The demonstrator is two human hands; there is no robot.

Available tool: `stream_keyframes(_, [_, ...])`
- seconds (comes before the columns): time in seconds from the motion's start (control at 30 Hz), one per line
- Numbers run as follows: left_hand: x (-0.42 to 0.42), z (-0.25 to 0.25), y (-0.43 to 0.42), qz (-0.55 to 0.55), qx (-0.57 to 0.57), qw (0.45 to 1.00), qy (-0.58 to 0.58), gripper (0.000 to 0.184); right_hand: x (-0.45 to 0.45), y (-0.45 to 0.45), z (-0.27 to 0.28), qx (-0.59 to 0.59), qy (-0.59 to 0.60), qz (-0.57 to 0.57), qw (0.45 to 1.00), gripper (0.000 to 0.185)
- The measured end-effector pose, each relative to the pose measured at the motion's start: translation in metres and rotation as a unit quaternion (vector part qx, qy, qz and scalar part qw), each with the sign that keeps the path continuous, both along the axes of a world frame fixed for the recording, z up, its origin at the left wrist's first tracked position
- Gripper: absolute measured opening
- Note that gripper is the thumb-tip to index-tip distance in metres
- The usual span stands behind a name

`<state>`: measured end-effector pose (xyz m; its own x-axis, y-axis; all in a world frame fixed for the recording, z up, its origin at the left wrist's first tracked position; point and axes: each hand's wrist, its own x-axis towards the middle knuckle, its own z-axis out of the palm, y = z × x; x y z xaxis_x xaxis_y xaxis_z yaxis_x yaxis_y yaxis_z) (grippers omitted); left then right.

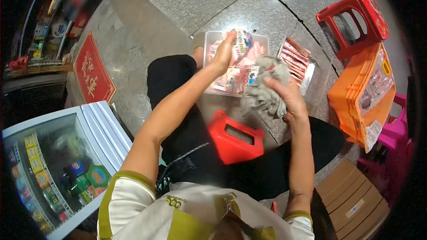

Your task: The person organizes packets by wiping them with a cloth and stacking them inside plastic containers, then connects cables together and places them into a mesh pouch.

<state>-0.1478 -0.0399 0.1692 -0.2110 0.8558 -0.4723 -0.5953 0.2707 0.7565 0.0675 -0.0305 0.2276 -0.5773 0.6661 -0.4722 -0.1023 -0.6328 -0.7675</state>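
Note:
My left hand (224, 54) is closed on a small, shiny printed packet (243, 41), white with blue and other colours. It is held over a clear plastic bin (205, 55) filled with pink and white packets (230, 81). In my right hand (290, 97) is a bunched grey cloth (265, 95), fingers wrapped round it, at the bin's near right corner. The cloth hides part of the bin. Just beyond my right hand, a row of reddish-pink packets (294, 60) lies in a second clear container (310, 74).
A red plastic stool (235, 151) stands between my legs. To the right are another red stool (378, 20), an orange crate (353, 93) and cardboard (351, 202). A glass-fronted drinks cooler (66, 146) is at left, near a red mat (93, 69).

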Motion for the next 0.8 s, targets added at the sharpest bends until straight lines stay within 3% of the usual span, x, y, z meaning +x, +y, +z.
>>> stream_keyframes(0.13, [-0.002, 0.013, -0.008, -0.043, 0.063, 0.995, -0.069, 0.051, 0.026, 0.023, -0.003, 0.034, 0.035, -0.163, 0.985, 0.035])
stream_keyframes(0.2, [0.007, 0.026, -0.011, -0.085, 0.108, 0.989, -0.059, 0.055, 0.021, 0.026, 0.003, 0.123, 0.06, -0.258, 0.957, 0.038])
stream_keyframes(0.3, [0.029, 0.053, -0.014, -0.068, 0.103, 0.987, -0.108, 0.055, -0.001, 0.008, 0.02, 0.259, -0.044, -0.181, 0.948, 0.042])
stream_keyframes(0.33, [0.02, 0.04, -0.012, -0.154, 0.106, 0.969, -0.162, 0.058, -0.012, 0.004, 0.013, 0.397, -0.107, -0.124, 0.903, 0.046])
stream_keyframes(0.37, [0.022, 0.027, -0.016, -0.129, 0.123, 0.978, -0.105, 0.059, -0.024, 0.001, 0.001, 0.524, -0.168, -0.064, 0.833, 0.051])
stream_keyframes(0.43, [0.034, 0.019, -0.032, -0.074, 0.154, 0.985, 0.008, 0.062, -0.051, -0.016, -0.008, 0.633, -0.212, 0.025, 0.744, 0.053])
stream_keyframes(0.47, [0.028, 0.011, -0.028, -0.128, 0.121, 0.98, -0.094, 0.062, -0.052, -0.015, -0.01, 0.648, -0.246, 0.024, 0.72, 0.051])
stream_keyframes(0.53, [0.025, -0.003, -0.029, -0.132, 0.099, 0.977, -0.135, 0.055, -0.054, -0.015, -0.012, 0.672, -0.31, 0.027, 0.672, 0.05])
stream_keyframes(0.6, [0.032, 0.006, -0.024, -0.12, 0.082, 0.982, -0.119, 0.047, -0.052, -0.006, -0.014, 0.632, -0.328, -0.005, 0.702, 0.048])
stream_keyframes(0.67, [0.037, 0.01, -0.025, -0.13, 0.074, 0.979, -0.136, 0.048, -0.05, 0.006, -0.027, 0.612, -0.335, -0.06, 0.714, 0.044])
stream_keyframes(0.8, [0.046, 0.04, -0.031, -0.144, 0.066, 0.973, -0.168, 0.056, -0.034, 0.031, -0.033, 0.494, -0.317, -0.11, 0.802, 0.039])
